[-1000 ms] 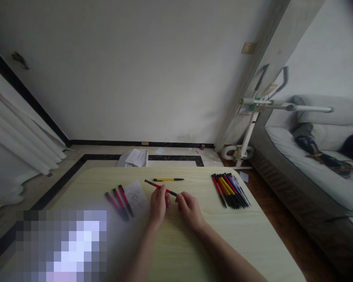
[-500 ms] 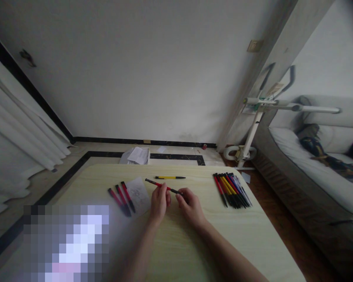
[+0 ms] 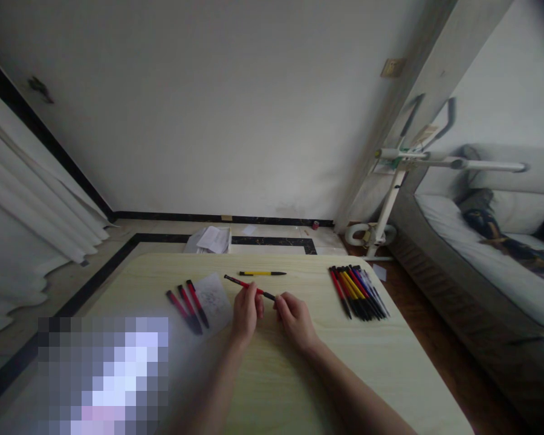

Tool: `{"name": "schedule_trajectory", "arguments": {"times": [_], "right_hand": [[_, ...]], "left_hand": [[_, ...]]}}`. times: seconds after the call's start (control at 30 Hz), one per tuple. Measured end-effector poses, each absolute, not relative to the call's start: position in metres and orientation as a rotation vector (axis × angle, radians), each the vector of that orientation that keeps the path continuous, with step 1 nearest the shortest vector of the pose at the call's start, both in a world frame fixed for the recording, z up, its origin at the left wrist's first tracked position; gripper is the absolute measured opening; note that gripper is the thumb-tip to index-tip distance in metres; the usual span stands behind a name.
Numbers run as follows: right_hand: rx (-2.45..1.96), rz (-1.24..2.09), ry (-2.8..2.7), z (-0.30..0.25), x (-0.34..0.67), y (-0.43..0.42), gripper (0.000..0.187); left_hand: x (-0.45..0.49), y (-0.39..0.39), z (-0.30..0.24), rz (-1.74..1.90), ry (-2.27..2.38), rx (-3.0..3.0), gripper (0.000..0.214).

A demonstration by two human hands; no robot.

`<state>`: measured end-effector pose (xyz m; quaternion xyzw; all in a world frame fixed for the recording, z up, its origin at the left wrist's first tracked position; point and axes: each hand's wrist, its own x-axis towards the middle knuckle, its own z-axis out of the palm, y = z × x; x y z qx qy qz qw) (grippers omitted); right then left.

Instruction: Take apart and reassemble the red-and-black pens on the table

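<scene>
Hands up close, both half curled over the pale, wood-grained worktop [image 3: 263, 386], forearms bare. The left hand [image 3: 247, 311] has its fingertips pinched on the middle of a red pen [image 3: 242, 284], and the right hand [image 3: 294, 317], fingers bent in, grips that pen's black near end. So the red pen is held between the two, lifted just off the worktop near its centre. It is slim and straight, with a red barrel and dark ends, and it slants away to the left.

Left of the hands lies a small, scribbled-on paper slip [image 3: 213, 299], flat and thin. Just beside it three red-and-black pens [image 3: 188, 307] lie side by side. Just beyond the hands a yellow pen [image 3: 262, 273] with dark ends lies crosswise, on its own. Off to the right sits a tight row of pens [image 3: 358, 293], red, yellow, blue and black, laid parallel near the edge. Past the worktop, loose papers [image 3: 211, 240] lie on the tiled floor below a plain white wall.
</scene>
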<state>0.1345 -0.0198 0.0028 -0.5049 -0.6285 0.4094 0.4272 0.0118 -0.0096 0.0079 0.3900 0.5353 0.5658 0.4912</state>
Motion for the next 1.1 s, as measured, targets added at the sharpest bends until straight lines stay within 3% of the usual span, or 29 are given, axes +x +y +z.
{"name": "schedule_trajectory", "arguments": {"times": [0.5,0.67,0.9,1.1], "right_hand": [[-1.237,0.999,-1.533,-0.0002,0.1332,-0.0186,0.021],[-1.235,1.019,-1.548,0.0034,0.1349,-0.0194,0.023],[-1.245,1.063,-1.551,0.0031,0.1367,-0.0197,0.04],[-1.237,1.061,-1.547,0.001,0.1358,-0.0194,0.036]], "left_hand": [[0.0122,-0.0096,0.0094,1.384,1.294,0.908,0.039],[0.0122,-0.0107,0.0127,1.372,1.331,0.901,0.04],[0.0114,-0.0099,0.0123,1.362,1.328,0.934,0.041],[0.012,-0.0093,0.011,1.371,1.311,0.921,0.041]]}}
